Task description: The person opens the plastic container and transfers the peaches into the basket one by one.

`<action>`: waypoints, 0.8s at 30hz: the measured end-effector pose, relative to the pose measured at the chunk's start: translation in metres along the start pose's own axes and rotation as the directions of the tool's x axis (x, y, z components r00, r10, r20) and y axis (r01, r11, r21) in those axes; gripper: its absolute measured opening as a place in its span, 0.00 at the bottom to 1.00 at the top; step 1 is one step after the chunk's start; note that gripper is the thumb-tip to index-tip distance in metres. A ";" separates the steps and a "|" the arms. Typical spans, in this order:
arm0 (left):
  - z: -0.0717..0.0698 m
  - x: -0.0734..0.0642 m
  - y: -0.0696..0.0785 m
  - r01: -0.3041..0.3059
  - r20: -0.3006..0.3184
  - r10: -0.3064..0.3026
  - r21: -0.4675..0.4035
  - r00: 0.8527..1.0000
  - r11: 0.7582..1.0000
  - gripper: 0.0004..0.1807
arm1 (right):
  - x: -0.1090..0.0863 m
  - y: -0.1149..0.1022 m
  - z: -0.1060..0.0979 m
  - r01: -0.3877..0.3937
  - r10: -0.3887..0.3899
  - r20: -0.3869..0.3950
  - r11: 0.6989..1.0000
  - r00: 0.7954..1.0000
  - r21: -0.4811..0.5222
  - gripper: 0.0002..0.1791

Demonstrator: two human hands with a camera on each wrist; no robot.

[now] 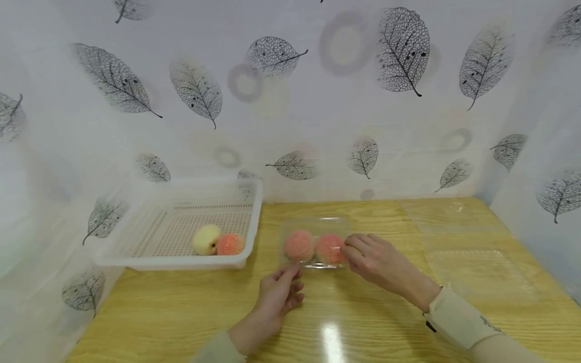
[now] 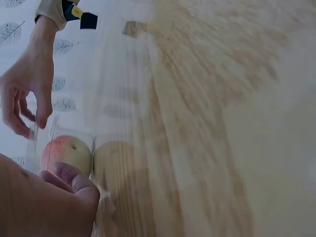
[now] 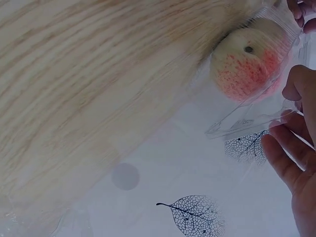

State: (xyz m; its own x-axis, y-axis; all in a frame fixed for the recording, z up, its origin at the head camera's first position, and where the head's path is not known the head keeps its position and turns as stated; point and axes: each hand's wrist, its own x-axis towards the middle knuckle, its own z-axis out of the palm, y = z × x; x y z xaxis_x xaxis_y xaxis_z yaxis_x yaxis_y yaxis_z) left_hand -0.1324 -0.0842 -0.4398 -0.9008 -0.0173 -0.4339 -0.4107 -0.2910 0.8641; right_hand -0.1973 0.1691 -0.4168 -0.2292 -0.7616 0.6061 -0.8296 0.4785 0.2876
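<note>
A clear plastic clamshell box (image 1: 317, 223) sits on the table with two pink-speckled peaches, the left peach (image 1: 298, 245) and the right peach (image 1: 330, 248), side by side inside it. My right hand (image 1: 379, 264) pinches the box's right edge between thumb and fingers; the right wrist view shows the thin plastic rim at the fingertips by a peach (image 3: 242, 74). At the front edge, left of the middle, my left hand (image 1: 277, 297) holds the plastic between thumb and forefinger, its other fingers loosely bent. Exactly how the lid sits is hard to tell through the clear plastic.
To the left stands a white perforated basket (image 1: 181, 262) holding a pale yellow peach (image 1: 206, 239) and a pink peach (image 1: 231, 244). More clear plastic packaging (image 1: 481, 272) lies on the right of the wooden table (image 1: 181, 312). A leaf-patterned curtain (image 1: 317, 116) surrounds the back and sides.
</note>
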 end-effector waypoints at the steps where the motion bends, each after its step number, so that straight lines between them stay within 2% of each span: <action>1: -0.003 0.000 0.002 -0.014 -0.012 0.014 0.003 1.000 1.000 0.12 | 0.000 0.000 -0.001 -0.002 0.002 0.001 1.000 1.000 0.006 0.16; 6: -0.011 0.004 0.007 -0.097 -0.081 0.101 0.061 0.992 0.993 0.21 | 0.002 -0.001 -0.004 -0.007 0.007 0.003 1.000 1.000 0.026 0.18; 9: -0.012 0.007 0.008 -0.138 -0.097 0.146 0.091 0.984 0.986 0.26 | 0.003 -0.002 -0.005 -0.015 0.015 0.001 1.000 1.000 0.027 0.18; 14: -0.011 0.011 0.008 -0.188 -0.082 0.201 0.142 0.976 0.972 0.31 | 0.005 -0.003 -0.004 0.000 0.002 -0.042 0.999 0.999 0.043 0.16; 18: -0.008 0.011 0.009 -0.196 -0.061 0.214 0.221 0.975 0.955 0.35 | 0.006 -0.002 -0.003 0.022 -0.018 -0.078 0.998 0.997 0.053 0.16; 21: -0.006 0.011 0.010 -0.209 -0.051 0.229 0.260 0.972 0.943 0.39 | 0.006 -0.003 -0.004 0.019 -0.016 -0.068 0.999 0.998 0.047 0.16; 24: -0.005 0.010 0.012 -0.237 -0.050 0.264 0.307 0.963 0.922 0.44 | 0.006 -0.003 -0.005 0.008 -0.006 -0.049 0.999 0.999 0.045 0.16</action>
State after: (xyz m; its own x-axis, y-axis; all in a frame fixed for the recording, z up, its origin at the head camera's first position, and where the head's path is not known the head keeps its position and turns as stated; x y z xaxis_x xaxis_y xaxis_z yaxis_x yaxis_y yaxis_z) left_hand -0.1458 -0.0928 -0.4353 -0.9691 -0.1411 -0.2023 -0.2085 0.0300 0.9776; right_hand -0.1934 0.1655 -0.4103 -0.1990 -0.7424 0.6397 -0.8535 0.4521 0.2591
